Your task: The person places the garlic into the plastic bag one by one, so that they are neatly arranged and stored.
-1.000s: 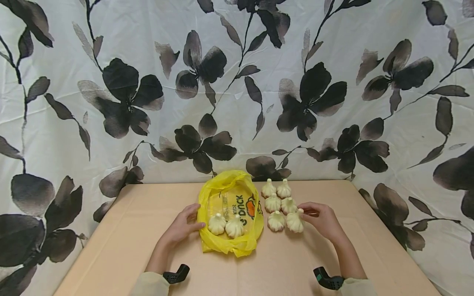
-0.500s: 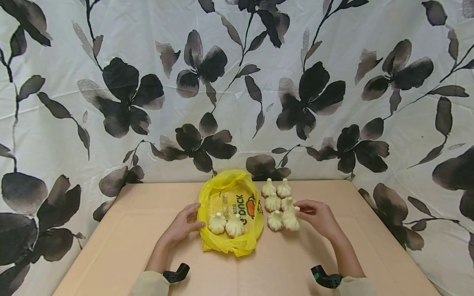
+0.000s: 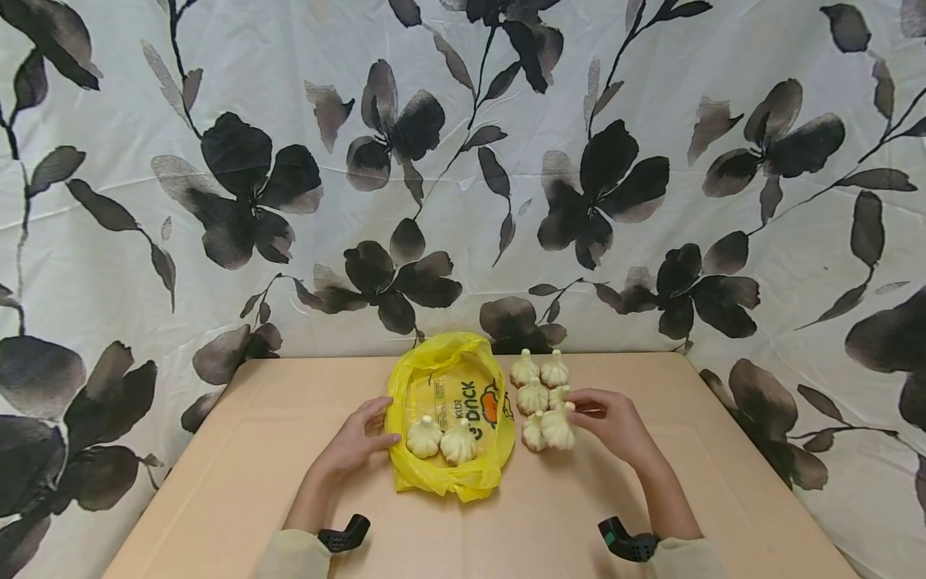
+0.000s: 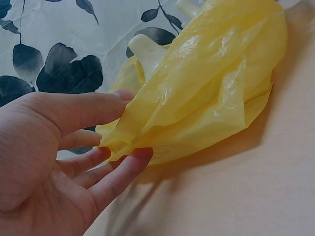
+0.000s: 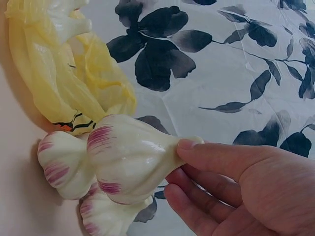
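My left hand pinches the left rim of a yellow plastic bag; in the left wrist view, thumb and fingers close on its edge. Two white garlic bulbs, a left one and a right one, sit inside the wide-mouthed bag. With thumb and fingertips, my right hand holds another garlic bulb by its stem. That bulb is glossy with purple streaks in the right wrist view. It partly covers a neighbouring garlic bulb.
Several more garlic bulbs stand in two columns right of the bag, close to the table's back edge. The tan table meets a white cloth with dark flowers behind it. Black devices are worn on both wrists.
My right hand has moved a little left with the garlic bulb, which now overlaps more of its neighbour. The left hand and the bag have stayed in place.
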The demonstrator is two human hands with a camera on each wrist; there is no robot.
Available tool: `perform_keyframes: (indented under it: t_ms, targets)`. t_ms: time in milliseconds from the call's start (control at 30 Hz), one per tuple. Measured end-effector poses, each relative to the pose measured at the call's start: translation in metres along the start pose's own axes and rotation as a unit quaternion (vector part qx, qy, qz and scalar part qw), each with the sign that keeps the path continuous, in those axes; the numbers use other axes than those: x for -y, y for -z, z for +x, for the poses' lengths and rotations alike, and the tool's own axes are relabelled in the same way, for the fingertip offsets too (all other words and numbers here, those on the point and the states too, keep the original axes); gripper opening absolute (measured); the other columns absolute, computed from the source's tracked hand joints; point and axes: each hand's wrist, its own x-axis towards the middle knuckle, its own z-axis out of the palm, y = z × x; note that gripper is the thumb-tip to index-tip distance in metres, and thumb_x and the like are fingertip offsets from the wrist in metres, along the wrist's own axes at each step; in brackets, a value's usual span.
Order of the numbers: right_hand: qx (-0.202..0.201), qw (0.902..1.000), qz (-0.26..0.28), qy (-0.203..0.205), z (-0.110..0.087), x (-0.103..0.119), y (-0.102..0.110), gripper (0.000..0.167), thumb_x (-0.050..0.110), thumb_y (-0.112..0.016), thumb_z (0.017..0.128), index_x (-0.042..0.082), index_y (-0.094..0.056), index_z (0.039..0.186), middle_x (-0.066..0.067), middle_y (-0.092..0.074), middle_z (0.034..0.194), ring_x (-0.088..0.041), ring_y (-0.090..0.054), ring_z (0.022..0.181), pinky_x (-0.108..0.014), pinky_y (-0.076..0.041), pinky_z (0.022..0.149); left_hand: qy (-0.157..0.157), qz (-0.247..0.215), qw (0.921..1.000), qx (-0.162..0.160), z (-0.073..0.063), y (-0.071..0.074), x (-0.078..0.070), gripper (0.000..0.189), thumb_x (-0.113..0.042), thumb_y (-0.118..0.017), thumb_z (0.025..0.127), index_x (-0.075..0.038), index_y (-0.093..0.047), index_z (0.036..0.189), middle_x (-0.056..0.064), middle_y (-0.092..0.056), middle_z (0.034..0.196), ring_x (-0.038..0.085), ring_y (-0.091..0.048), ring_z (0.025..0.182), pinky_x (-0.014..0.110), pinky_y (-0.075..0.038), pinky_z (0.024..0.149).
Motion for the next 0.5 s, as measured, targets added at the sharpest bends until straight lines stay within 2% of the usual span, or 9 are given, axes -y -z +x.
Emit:
perform_keyframes:
  t_ms: [200,500]
  targets:
    - [0.004,1.0000,-0.002,0.004,0.003,0.004,-0.004,0.026,0.007,-0.074,0.082,0.004,-0.072,0.107,-0.013,-0.072,0.104,-0.023,-0.069,0.092,-0.032,-0.059,0.081,0.006,-0.001,1.0000,-0.002,0.001,-0.001,0.001,0.077,-0.023,-0.076,0.083,-0.006,-0.038,0.147,0.015,-0.027,0.157,0.041,-0.038,0.139,0.056,-0.030,0.115]
    - [0.013,0.9998,0.000,0.014,0.007,0.011,-0.009,0.026,0.005,-0.074,0.082,0.002,-0.071,0.108,-0.014,-0.071,0.107,-0.025,-0.069,0.094,-0.031,-0.059,0.081,0.010,-0.009,0.9999,-0.006,0.001,-0.002,0.001,0.077,-0.023,-0.078,0.081,-0.007,-0.039,0.146,0.013,-0.029,0.156,0.040,-0.038,0.139,0.056,-0.030,0.115]
